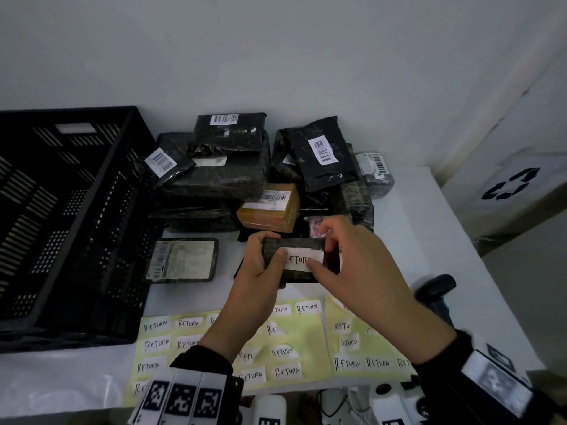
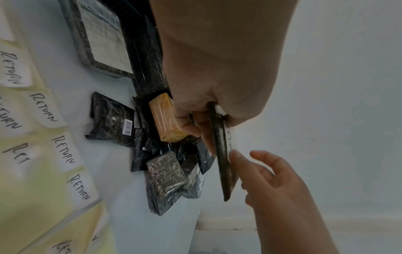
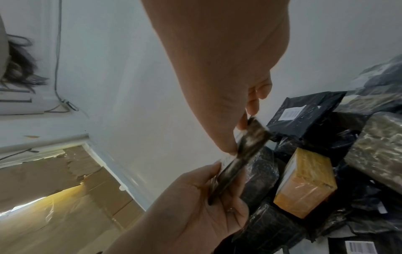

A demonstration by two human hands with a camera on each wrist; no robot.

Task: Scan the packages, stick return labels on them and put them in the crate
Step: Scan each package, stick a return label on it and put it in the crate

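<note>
White tabletop [image 1: 445, 228] lies under both hands: the left hand [image 1: 260, 265] grips a small dark package [image 1: 294, 250] held above it, thumb on its white RETURN label [image 1: 302, 259], while the right hand [image 1: 346, 262] pinches the package's right end, thumb pressing the label. Label sheets [image 1: 294, 342] lie near, a package pile [image 1: 245, 170] far, and the black crate [image 1: 70, 216] left.

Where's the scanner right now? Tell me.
In the head view the scanner lies on the table's right side, just beyond the right hand.

We see bare table [image 1: 190, 291] between the crate [image 1: 70, 216] and our hands; behind it, stacked packages [image 1: 214, 179] block the way.
</note>
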